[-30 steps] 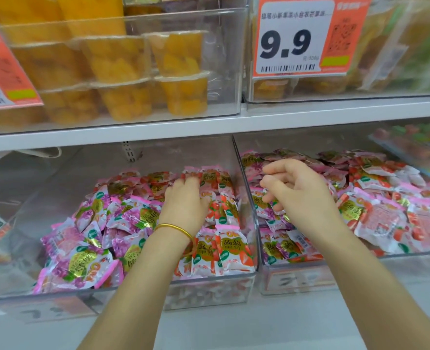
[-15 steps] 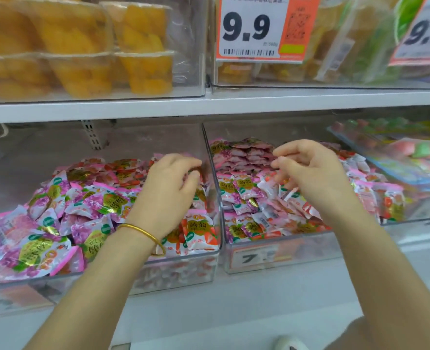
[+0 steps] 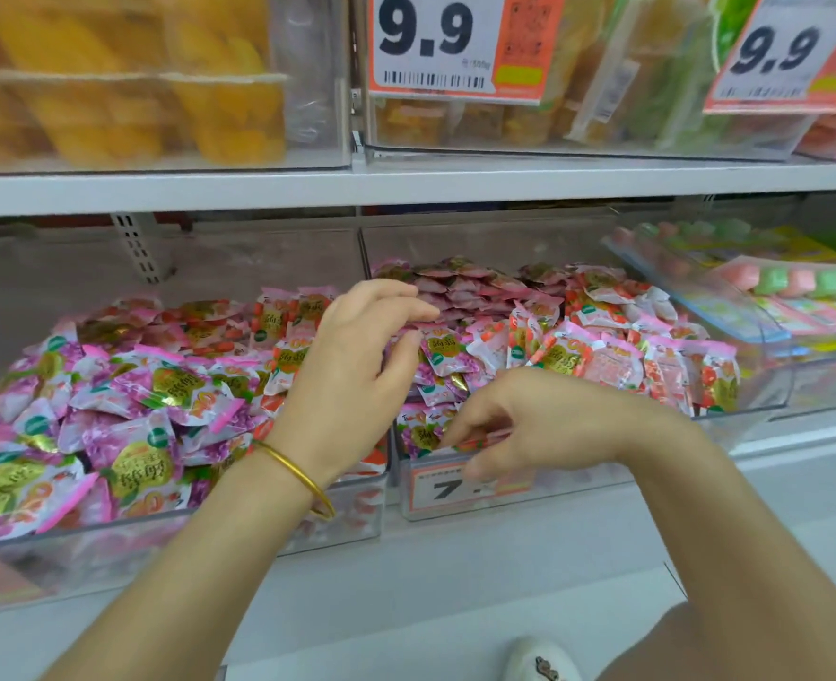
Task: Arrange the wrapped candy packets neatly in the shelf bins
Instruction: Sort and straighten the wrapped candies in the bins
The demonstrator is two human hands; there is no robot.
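**Head view:** A person tidies wrapped sweets on a white metal shop shelf (image 3: 504,582). The right hand (image 3: 529,425) reaches to the front of the middle clear plastic bin (image 3: 455,511). Its grip is clamped on a red-and-white wrapped candy packet (image 3: 477,440) just behind the bin's front wall.

The left hand (image 3: 357,371), with a thin gold bangle (image 3: 298,476) at the wrist, hovers over the divider between that bin and the left clear plastic bin (image 3: 160,538). Its grip is apart, with nothing seen between thumb and curled fingers.

The job looks partly done. At the back of the middle bin, overlapping rows of pink packets (image 3: 455,292) lie in order. The front of that bin and the left bin's heap of pink-and-purple packets (image 3: 136,410) are jumbled and seem left to sort.

The near orange-and-white price card (image 3: 431,41) on the upper shelf's bins reads "9.9", with small print that looks like "500g". The far orange-and-white price card (image 3: 779,56) also reads "9.9". The orange-edged label (image 3: 435,489) on the middle bin shows "7." before the right hand covers the rest. Gold emblems on the wrappers carry Chinese characters too blurred to read.
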